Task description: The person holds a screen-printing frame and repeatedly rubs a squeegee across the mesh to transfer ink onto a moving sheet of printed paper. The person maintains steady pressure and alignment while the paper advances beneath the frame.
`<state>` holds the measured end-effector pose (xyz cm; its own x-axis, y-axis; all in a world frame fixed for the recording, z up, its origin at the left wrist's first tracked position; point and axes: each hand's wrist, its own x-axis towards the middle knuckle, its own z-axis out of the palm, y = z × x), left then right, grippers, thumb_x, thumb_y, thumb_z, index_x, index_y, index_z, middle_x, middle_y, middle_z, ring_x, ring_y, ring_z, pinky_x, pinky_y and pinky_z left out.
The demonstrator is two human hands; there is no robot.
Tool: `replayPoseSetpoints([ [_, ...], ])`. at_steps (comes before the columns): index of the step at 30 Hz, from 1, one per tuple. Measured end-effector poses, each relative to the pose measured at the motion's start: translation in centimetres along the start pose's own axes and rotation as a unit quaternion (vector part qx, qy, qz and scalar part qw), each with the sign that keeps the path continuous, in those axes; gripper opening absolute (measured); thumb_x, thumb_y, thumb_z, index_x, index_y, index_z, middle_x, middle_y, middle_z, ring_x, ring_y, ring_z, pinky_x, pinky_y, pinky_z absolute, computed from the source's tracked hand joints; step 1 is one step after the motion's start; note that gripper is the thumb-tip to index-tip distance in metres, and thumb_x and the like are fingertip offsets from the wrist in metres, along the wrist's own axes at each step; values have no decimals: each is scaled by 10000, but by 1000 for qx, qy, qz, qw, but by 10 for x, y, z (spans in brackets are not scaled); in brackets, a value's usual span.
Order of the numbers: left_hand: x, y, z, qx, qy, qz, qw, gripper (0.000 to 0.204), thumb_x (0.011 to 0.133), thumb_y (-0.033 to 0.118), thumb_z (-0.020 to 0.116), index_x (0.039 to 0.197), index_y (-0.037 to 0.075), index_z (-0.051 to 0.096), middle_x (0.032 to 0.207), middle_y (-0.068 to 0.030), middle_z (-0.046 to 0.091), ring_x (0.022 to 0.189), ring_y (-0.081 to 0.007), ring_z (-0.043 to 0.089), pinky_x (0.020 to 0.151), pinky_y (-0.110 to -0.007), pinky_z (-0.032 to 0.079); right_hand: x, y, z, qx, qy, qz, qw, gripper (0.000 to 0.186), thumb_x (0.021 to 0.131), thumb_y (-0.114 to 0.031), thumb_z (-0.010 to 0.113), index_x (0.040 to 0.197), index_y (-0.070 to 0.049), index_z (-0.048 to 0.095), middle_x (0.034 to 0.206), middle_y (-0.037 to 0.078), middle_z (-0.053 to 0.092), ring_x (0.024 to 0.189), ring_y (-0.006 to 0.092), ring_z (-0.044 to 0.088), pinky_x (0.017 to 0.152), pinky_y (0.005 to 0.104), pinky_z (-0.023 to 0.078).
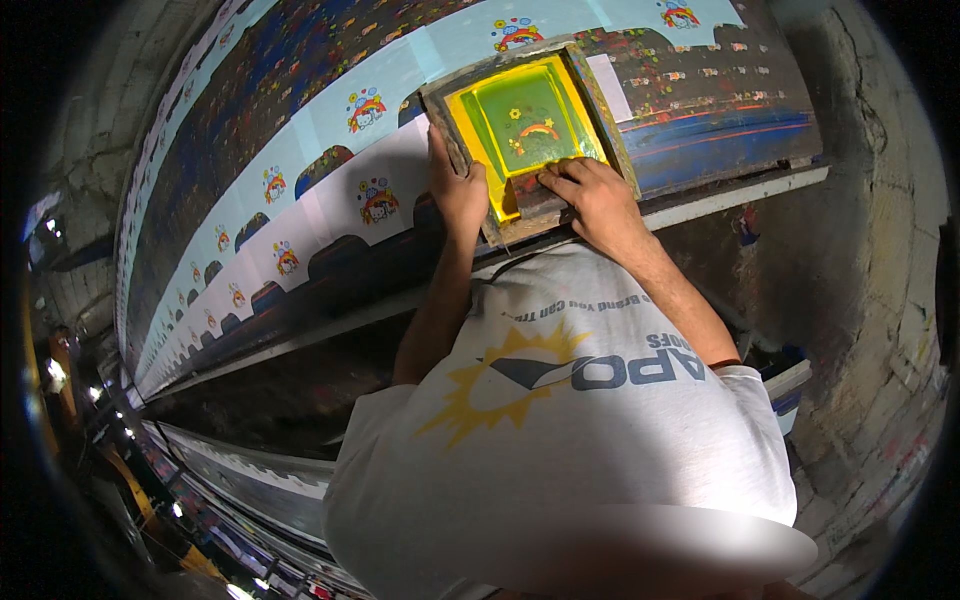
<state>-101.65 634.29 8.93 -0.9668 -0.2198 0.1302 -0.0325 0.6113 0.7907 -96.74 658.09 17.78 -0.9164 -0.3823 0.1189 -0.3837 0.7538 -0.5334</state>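
Note:
A screen-printing frame (435,105) lies tilted on the long print table, with yellow ink around a green mesh (500,130) bearing a small rainbow design. My left hand (455,190) grips the frame's left side, fingers along the outer wood. My right hand (595,200) is at the lower right of the frame, its bent fingers closed on a dark, ink-stained bar (532,198) across the lower end. The underside of that bar and my right fingertips are partly hidden. Printed pale pieces (380,230) with cartoon rainbow motifs lie beside and under the frame.
Rows of printed light-blue pieces (450,45) run along the long, paint-stained table (720,145), curving away left. A metal rail (740,190) follows its near edge. A worn concrete surface (870,300) is at right; another long table (230,470) with small lights nearby is at lower left.

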Motion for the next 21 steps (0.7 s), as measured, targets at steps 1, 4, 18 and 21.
replayPoseSetpoints([
  [1, 1, 0, 0, -33, -20, -25, 999, 887, 862, -22, 685, 1675, -20, 334, 1665, -319, 438, 1547, -435, 447, 1274, -428, 364, 5, 1, 3, 0, 14, -9, 1000, 620, 698, 54, 774, 1300, -92, 767, 1231, 116, 732, 1166, 331, 680, 1009, 442, 573],
  [4, 2, -4, 2, -47, -12, 14, 999, 905, 856, -23, 695, 1677, -40, 315, 1669, -320, 431, 1563, -431, 425, 1283, -420, 350, 34, 13, 10, -12, 32, -23, 999, 552, 723, 4, 787, 1268, -82, 768, 1207, 122, 729, 1151, 348, 677, 1017, 463, 560],
  [18, -1, 0, -1, -24, 19, 42, 999, 797, 872, 18, 706, 1609, -91, 420, 1654, -318, 448, 1558, -427, 432, 1293, -443, 358, 171, 69, 0, -59, -48, -39, 996, 427, 875, -122, 792, 1302, -140, 783, 1102, 180, 798, 1061, 388, 760, 942, 527, 604],
  [21, 0, -1, -1, -9, 31, 55, 998, 802, 877, 17, 739, 1612, -77, 431, 1644, -292, 480, 1542, -395, 468, 1278, -423, 377, 176, 69, 5, -83, -44, -28, 995, 424, 874, -132, 794, 1298, -135, 783, 1099, 187, 797, 1053, 390, 762, 935, 524, 605],
])
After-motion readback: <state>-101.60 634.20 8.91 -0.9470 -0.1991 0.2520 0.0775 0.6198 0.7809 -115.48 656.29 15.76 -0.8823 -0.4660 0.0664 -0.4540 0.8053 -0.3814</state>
